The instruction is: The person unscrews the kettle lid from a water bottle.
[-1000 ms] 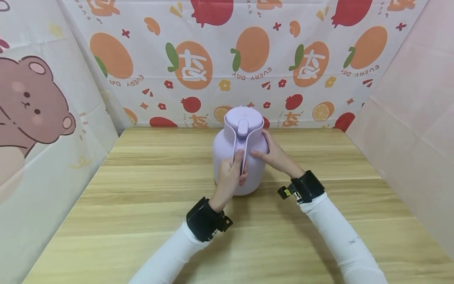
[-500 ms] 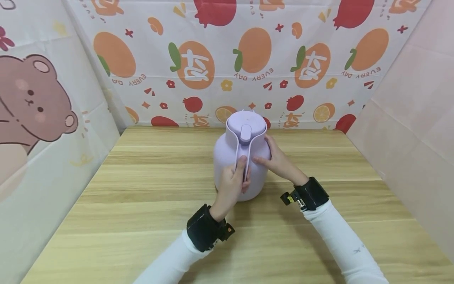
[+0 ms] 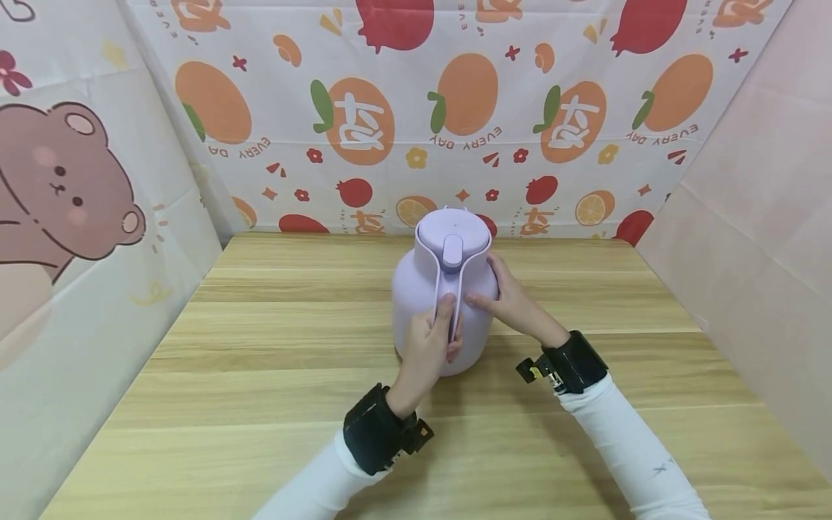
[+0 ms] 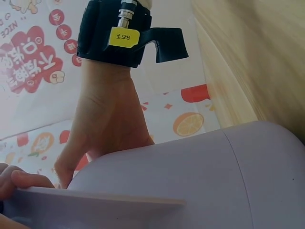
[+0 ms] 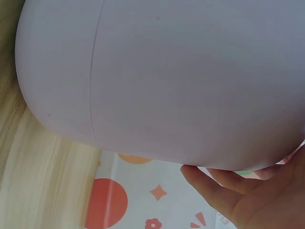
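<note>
A lilac thermos jug [image 3: 414, 292] stands upright on the table, its handle facing me. On top sits a round lid [image 3: 455, 225] with an oval thumb lever. My left hand [image 3: 425, 343] grips the handle, thumb along its upper face and fingers wrapped underneath. With thumb in front and fingers reaching behind, my right hand [image 3: 520, 307] holds the jug's right shoulder. The left wrist view shows the right hand [image 4: 112, 109] against the jug's body [image 4: 200, 167]. In the right wrist view its fingertips touch the curved wall [image 5: 167, 86].
The wood-grain table [image 3: 273, 347] spreads around the jug. Behind it hangs a fruit-print cloth [image 3: 409, 173]; a bear-print cloth [image 3: 71, 180] closes the left side and a pale cloth [image 3: 747, 253] the right. Each wrist wears a black camera band [image 3: 377, 430].
The jug has shifted slightly toward me along the table, both hands moving with it and keeping their hold. The head view has turned a little.
</note>
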`<state>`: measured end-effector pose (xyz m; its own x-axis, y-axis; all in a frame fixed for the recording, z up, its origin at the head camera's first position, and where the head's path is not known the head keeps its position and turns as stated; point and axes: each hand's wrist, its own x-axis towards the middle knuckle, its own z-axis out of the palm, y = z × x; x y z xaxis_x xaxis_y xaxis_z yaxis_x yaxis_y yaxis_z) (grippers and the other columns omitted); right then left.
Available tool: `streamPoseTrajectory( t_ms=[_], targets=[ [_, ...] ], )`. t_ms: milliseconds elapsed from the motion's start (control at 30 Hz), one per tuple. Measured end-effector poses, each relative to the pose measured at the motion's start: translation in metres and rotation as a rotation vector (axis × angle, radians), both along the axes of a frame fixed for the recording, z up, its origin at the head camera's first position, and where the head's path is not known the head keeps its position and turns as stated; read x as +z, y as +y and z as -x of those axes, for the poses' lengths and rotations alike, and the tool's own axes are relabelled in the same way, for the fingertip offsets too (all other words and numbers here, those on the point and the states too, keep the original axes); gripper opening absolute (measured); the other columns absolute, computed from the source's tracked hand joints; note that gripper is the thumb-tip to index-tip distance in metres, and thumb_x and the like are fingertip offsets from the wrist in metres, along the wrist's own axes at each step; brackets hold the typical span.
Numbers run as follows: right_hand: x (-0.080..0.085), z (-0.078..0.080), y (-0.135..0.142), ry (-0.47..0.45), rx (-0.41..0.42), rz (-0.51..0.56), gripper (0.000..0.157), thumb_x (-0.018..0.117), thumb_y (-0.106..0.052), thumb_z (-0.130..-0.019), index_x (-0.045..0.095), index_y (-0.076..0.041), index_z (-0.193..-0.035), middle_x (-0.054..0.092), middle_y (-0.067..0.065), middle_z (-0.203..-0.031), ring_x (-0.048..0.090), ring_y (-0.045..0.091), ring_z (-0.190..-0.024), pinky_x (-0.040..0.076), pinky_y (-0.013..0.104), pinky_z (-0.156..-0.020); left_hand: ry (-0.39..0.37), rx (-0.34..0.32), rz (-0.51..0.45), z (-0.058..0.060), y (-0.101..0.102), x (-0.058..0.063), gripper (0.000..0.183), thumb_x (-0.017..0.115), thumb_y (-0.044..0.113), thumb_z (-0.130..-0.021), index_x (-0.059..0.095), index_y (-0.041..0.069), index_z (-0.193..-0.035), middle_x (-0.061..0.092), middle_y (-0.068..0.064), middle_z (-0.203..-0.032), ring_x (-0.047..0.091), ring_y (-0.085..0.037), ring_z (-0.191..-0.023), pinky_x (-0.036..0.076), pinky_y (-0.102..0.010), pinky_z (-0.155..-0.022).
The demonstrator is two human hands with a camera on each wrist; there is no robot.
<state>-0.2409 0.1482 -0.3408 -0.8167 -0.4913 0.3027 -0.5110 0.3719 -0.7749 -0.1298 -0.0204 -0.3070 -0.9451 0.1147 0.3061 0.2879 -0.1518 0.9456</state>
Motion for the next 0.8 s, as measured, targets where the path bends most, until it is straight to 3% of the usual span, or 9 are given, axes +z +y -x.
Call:
streamPoseTrajectory(
  t_ms=[233,467,600,800],
  targets=[
    [-0.002,-0.002,0.002,-0.005,-0.001,-0.003,0.101,0.058,-0.070,-0.072,0.015,-0.013,-0.144,0.026,0.015,-0.140,0.035,0.035,-0.120,0.037,0.057,-0.089,0.013,0.023,0.014,-0.005,0.004,-0.001,0.046,0.031,0.012,-0.102,0.042,-0.003,-0.060,0.036,-0.005,-0.047,0.035,-0.012,-0.040,0.032,-0.020,-0.042],
    [0.013,-0.012,-0.001,-0.032,0.020,-0.008,0.111,0.055,-0.074,-0.069,0.013,-0.003,-0.143,0.023,0.024,-0.140,0.032,0.041,-0.122,0.034,0.059,-0.091,0.032,0.037,-0.017,0.006,0.009,-0.023,0.047,0.033,0.016,-0.102,0.045,-0.003,-0.060,0.038,-0.004,-0.046,0.035,-0.013,-0.039,0.033,-0.020,-0.040],
    [0.024,-0.021,-0.003,-0.038,0.036,-0.007,0.111,0.056,-0.072,-0.070,0.013,0.003,-0.140,0.023,0.028,-0.138,0.032,0.043,-0.120,0.034,0.059,-0.091,0.057,0.049,-0.017,0.006,0.012,-0.028,0.048,0.035,0.024,-0.102,0.045,-0.001,-0.061,0.038,-0.004,-0.046,0.036,-0.013,-0.039,0.033,-0.021,-0.040],
    [0.003,-0.004,0.005,-0.044,0.035,-0.023,0.111,0.055,-0.076,-0.066,0.013,-0.008,-0.144,0.024,0.020,-0.141,0.033,0.039,-0.121,0.036,0.058,-0.090,0.070,0.065,-0.031,0.005,0.016,-0.031,0.049,0.036,0.026,-0.101,0.045,-0.001,-0.061,0.037,-0.005,-0.046,0.035,-0.014,-0.039,0.032,-0.021,-0.040]
  ],
)
